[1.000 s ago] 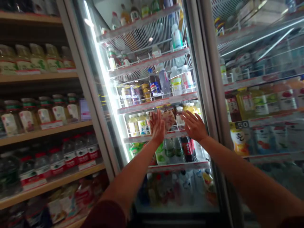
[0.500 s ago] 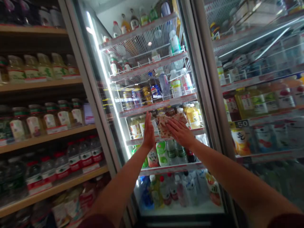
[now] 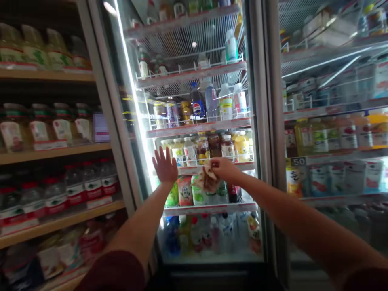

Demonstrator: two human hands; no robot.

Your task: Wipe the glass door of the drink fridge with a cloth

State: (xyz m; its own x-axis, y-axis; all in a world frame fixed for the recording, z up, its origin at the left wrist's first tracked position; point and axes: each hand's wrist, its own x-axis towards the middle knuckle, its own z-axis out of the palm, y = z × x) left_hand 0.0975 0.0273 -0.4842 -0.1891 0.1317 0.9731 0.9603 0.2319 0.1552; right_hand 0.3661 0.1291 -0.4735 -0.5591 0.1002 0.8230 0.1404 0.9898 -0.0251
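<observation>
My left hand (image 3: 165, 166) is spread flat against the glass door (image 3: 194, 252) of a lit drinks fridge, fingers apart and pointing up. To its right, my right hand (image 3: 223, 167) pinches a crumpled cloth (image 3: 207, 178) with a pale, brown-patterned surface. The cloth hangs bunched in front of the glass, and I cannot tell whether it touches it. Behind the glass, bottles stand on wire shelves, among them a dark blue Pepsi bottle (image 3: 197, 103) and a yellow drink bottle (image 3: 241, 146). The cloth partly hides the lower shelf's bottles.
On the left, wooden shelves (image 3: 57, 151) carry rows of bottles with red or green caps. A metal door frame (image 3: 266, 121) separates this fridge from another glass-fronted one on the right, where a "50" price tag (image 3: 299, 161) shows.
My left hand has moved left and its fingers have spread. My right hand has gone from lying flat on the cloth to gripping it bunched up. The view has shifted slightly.
</observation>
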